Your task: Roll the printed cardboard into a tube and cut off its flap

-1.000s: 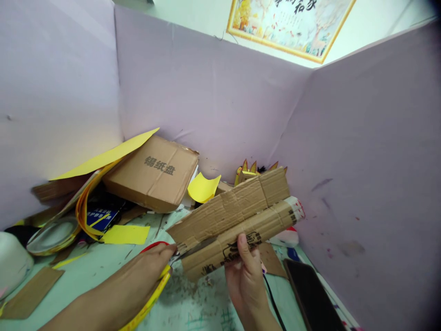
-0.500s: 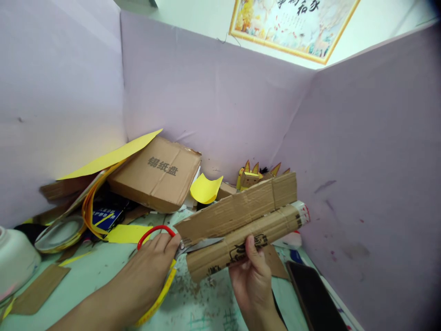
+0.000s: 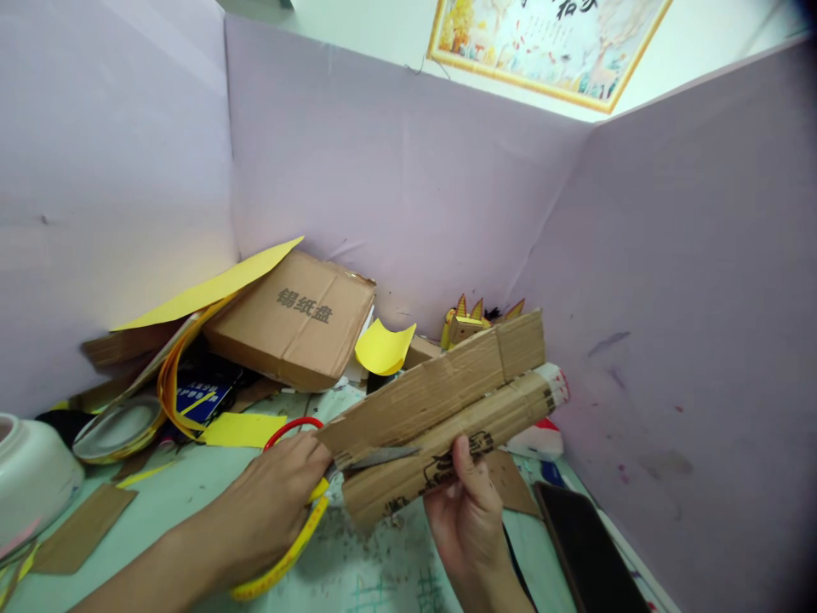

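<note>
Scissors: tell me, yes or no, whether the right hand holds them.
No, the left hand grips the scissors, while the right hand holds the cardboard.

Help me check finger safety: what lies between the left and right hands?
The head view shows a scissor blade and part of the printed cardboard strip between the left hand and the right hand.

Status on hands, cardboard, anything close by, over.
Left hand gripping scissors, set at the gap in the cardboard. Right hand gripping its lower part, thumb in front. Dark phone-like slab right of that hand.
</note>
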`<action>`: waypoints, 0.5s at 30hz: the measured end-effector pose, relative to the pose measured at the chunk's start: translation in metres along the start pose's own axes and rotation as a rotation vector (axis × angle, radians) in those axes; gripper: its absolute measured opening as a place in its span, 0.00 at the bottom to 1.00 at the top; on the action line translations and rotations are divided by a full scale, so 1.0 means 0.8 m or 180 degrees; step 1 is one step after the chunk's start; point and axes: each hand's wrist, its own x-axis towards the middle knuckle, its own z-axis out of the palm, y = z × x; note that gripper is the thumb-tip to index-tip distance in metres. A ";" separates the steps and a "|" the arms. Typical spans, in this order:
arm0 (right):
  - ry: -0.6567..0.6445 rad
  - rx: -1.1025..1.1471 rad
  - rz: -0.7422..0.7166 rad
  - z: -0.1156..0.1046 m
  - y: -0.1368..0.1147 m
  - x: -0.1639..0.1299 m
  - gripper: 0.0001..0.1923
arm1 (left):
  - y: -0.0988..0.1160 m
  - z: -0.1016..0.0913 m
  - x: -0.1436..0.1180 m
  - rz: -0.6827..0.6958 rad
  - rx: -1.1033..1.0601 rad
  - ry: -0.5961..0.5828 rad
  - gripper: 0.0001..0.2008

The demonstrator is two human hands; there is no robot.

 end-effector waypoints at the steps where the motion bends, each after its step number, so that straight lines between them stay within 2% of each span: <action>1: -0.0025 0.0013 0.0002 0.000 0.003 -0.002 0.21 | 0.004 0.000 0.000 -0.0053 -0.0015 -0.0035 0.07; 4: -0.0104 -0.0035 -0.0208 0.000 0.009 -0.006 0.21 | 0.011 0.000 0.001 -0.0170 -0.0135 -0.0111 0.08; 7: -0.0174 -0.0111 -0.0337 0.000 0.011 -0.007 0.22 | 0.012 -0.001 0.002 -0.0212 -0.0038 -0.0005 0.08; 10: -0.0158 -0.0071 -0.0298 0.000 0.012 -0.007 0.23 | 0.009 -0.001 0.003 -0.0211 0.0217 0.0067 0.12; 15: -0.0024 0.0091 -0.0183 0.002 0.012 -0.007 0.27 | 0.004 0.002 0.002 -0.0097 0.0548 -0.0024 0.14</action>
